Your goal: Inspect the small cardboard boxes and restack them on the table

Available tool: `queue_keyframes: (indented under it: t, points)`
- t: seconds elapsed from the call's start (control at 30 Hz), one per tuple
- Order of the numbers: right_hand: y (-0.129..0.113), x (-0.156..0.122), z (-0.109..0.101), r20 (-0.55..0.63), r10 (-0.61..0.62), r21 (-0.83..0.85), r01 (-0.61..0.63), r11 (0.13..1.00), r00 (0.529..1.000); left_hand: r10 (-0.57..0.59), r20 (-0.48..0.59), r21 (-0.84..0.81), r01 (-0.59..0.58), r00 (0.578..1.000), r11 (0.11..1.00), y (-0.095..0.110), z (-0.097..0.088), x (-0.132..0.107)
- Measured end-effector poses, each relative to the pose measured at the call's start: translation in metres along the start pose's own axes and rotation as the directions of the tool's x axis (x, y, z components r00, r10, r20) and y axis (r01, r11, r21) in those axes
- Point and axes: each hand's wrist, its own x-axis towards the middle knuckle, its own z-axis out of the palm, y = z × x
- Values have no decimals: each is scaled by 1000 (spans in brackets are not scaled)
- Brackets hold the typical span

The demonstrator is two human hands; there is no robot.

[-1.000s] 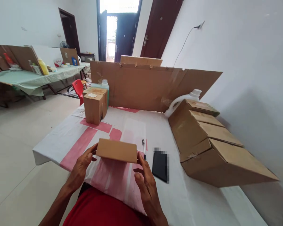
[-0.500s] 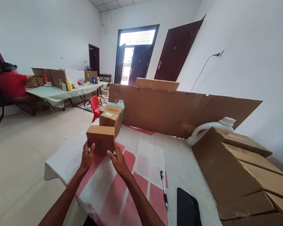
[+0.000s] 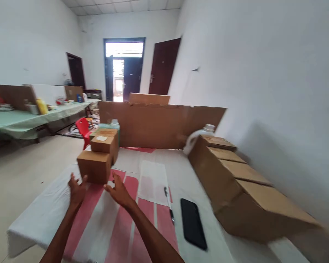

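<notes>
A small closed cardboard box (image 3: 94, 166) rests on the table's white and red cloth (image 3: 115, 223), right in front of another small box (image 3: 104, 144). My left hand (image 3: 76, 189) hovers just below its left corner, fingers apart, holding nothing. My right hand (image 3: 119, 191) is a little to the box's right and below it, fingers spread, also holding nothing. Neither hand touches the box.
A pen (image 3: 169, 205) and a black phone (image 3: 193, 223) lie right of my arms. A row of leaning cardboard boxes (image 3: 235, 182) fills the right side. A cardboard screen (image 3: 159, 124), a white jug (image 3: 197, 135) and a bottle (image 3: 114, 124) stand behind. Green-clothed table (image 3: 30, 118) far left.
I carried the small box forward to the left and set it down before the other box. Both hands have let go and drawn back slightly. The view swung right.
</notes>
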Motion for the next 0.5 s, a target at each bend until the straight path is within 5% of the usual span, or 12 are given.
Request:
queue_keyframes:
  t: [0.1,0.17,0.23,0.3,0.4,0.5]
  points:
    - [-1,-63,-45,-118,20,-53,-27,998,993,39,67,29,-41,997,999,-2,1,-41]
    - [-4,-113,-91,-363,-66,-187,-3,982,929,203,136,102,-217,970,971,-7,12,-76]
    - [-11,-164,-150,-653,-232,-392,-59,918,721,338,207,82,-360,918,929,-7,31,-121]
    - [-20,-212,-220,-832,-351,-471,-216,855,430,407,318,-24,-422,856,906,2,55,-169]
    - [-26,-264,-323,-973,-230,-227,-379,897,38,441,549,-210,-394,710,895,32,98,-235]
    - [-11,-285,-391,-998,-56,-49,-366,929,-9,508,722,-393,-326,470,860,68,146,-284]
